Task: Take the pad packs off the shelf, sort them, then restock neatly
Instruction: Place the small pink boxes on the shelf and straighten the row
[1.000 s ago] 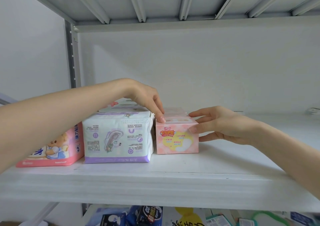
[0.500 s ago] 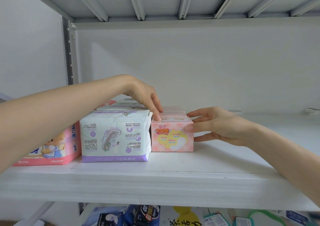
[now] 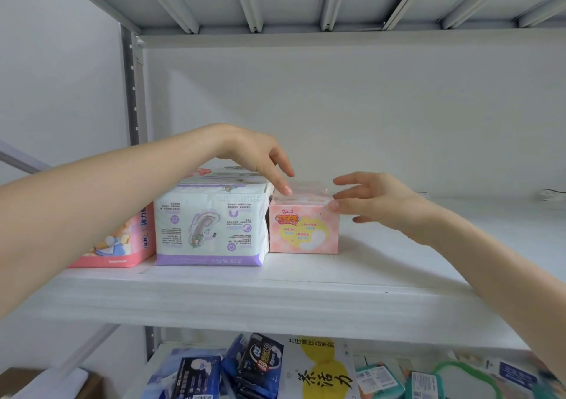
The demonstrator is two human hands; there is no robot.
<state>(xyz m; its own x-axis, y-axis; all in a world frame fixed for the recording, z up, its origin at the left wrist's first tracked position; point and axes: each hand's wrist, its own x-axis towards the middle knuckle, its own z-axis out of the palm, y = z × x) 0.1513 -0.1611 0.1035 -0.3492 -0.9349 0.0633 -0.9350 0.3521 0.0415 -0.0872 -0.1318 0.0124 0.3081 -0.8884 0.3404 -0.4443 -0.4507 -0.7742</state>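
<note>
**Restocking stage, head view.** A small, square, pale-pink plastic pad pack (image 3: 303, 230) stands near mid-view on the white shelf board (image 3: 275, 300). Its left face is touching or just beside a larger white-and-purple soft pad pack (image 3: 211, 227) at its 9 o'clock. A pink cartoon-printed pack (image 3: 122, 245) lies further along at 9 o'clock, partly hidden by the forearm.

The left hand (image 3: 260, 159) reaches in from 10 o'clock with straight fingers, one fingertip (image 3: 286, 189) resting on the pale-pink pack's top edge. The right hand (image 3: 376, 202), at 3 o'clock, is likewise unclenched, with a fingertip (image 3: 334, 205) against the pack's upper right corner. Neither hand grips anything.

**Hazard:** both contacts sit high on the pack, so a sideways push from 3 o'clock would likely tilt or skew it rather than slide it flush. Firm downward pressure could crease the soft wrapper.
</note>
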